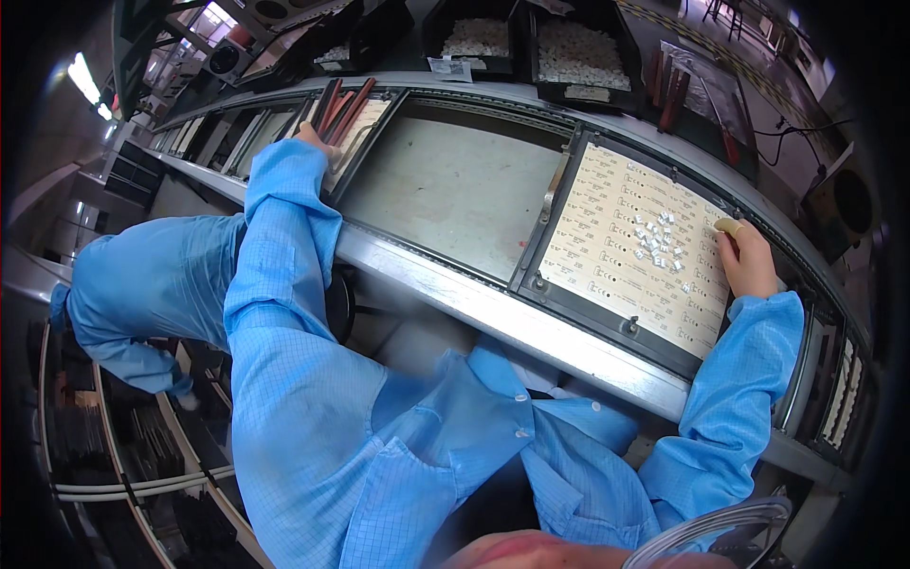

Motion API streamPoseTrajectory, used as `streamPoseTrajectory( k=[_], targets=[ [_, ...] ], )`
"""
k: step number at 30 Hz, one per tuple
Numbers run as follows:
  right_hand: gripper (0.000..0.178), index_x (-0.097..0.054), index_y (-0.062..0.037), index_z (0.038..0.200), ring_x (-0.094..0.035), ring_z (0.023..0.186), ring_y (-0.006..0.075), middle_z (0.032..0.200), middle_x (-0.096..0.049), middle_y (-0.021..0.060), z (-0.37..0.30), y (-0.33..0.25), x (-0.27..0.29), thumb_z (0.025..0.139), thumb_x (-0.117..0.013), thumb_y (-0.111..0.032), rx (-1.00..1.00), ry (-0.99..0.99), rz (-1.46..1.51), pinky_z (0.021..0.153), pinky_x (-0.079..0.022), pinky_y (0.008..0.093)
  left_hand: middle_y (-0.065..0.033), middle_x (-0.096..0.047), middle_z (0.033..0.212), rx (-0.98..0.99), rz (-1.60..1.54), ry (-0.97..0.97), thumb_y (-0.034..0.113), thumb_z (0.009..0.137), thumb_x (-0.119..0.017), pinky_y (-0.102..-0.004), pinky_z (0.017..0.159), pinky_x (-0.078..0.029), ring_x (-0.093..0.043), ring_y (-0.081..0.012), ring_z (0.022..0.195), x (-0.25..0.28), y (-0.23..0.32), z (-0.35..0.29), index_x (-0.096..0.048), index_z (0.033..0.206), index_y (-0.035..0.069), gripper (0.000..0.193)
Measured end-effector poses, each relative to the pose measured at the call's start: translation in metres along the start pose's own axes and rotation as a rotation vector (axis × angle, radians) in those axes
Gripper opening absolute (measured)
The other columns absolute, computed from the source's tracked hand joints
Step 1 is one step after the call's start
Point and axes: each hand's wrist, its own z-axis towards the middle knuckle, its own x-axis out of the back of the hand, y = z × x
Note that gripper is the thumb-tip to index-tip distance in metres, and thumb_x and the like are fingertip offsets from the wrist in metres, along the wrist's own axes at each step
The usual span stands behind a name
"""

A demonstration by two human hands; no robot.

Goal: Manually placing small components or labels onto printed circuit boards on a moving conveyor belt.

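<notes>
My right hand (749,260) is over the right edge of a cream panel (580,248), with covered fingertips close together. Thumb and forefinger look pinched, but anything between them is too small to make out. Printed board patterns repeat across the panel, which lies in a dark frame (597,308). A loose heap of small white parts (661,242) sits near its middle. My left arm stretches far to the left, where my left hand (320,142) is at the edge of another framed tray (364,133) bearing red strips (347,106). Most of its fingers are hidden.
A conveyor with a metal front rail (493,303) runs before me. Between the trays shows a grey plate (455,180). Black bins (580,47) of white parts stand behind. At left a person in blue (156,284) bends over racks (142,427).
</notes>
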Motion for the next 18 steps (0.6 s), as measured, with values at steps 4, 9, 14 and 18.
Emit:
streamPoseTrajectory(
  k=[4,9,14,18],
  targets=[
    [0.016,-0.059,0.0004,0.093,-0.056,0.078,0.0318,0.085,-0.056,0.0154,0.001,-0.008,0.005,0.082,-0.054,-0.01,-0.062,-0.034,0.017,0.071,-0.045,0.0349,-0.0193,-0.053,0.116,0.038,-0.035,-0.037,0.028,0.066,-0.067,-0.0377,0.094,-0.039,-0.052,-0.0314,0.107,0.005,0.005,-0.013,-0.036,0.126,0.004,0.072],
    [0.016,-0.059,-0.0004,0.094,-0.056,0.079,0.0312,0.085,-0.056,0.0147,-0.002,-0.008,0.008,0.082,-0.053,-0.009,-0.055,-0.015,-0.001,0.072,-0.045,0.0348,-0.0222,-0.056,0.106,-0.143,-0.344,-0.012,0.032,0.054,-0.07,-0.0342,0.088,-0.042,-0.056,-0.0323,0.098,0.004,-0.012,-0.005,-0.043,0.119,-0.002,0.077],
    [0.015,-0.059,0.0007,0.094,-0.056,0.079,0.0296,0.086,-0.057,0.0147,-0.002,-0.011,0.01,0.083,-0.053,-0.008,-0.054,-0.007,-0.022,0.072,-0.045,0.0326,-0.0218,-0.057,0.104,-0.142,-0.324,0.077,0.031,0.054,-0.068,-0.034,0.082,-0.043,-0.057,-0.0301,0.091,0.014,-0.041,0.035,-0.045,0.117,-0.004,0.076],
    [0.015,-0.059,-0.0001,0.093,-0.056,0.082,0.0305,0.087,-0.057,0.0149,0.001,-0.005,0.006,0.082,-0.053,-0.008,0.017,0.03,-0.049,0.073,-0.045,0.0349,-0.022,-0.056,0.105,-0.308,-0.466,0.056,0.032,0.054,-0.069,-0.0325,0.088,-0.039,-0.055,-0.0294,0.095,0.058,-0.022,0.045,-0.043,0.116,-0.01,0.079]
  ],
)
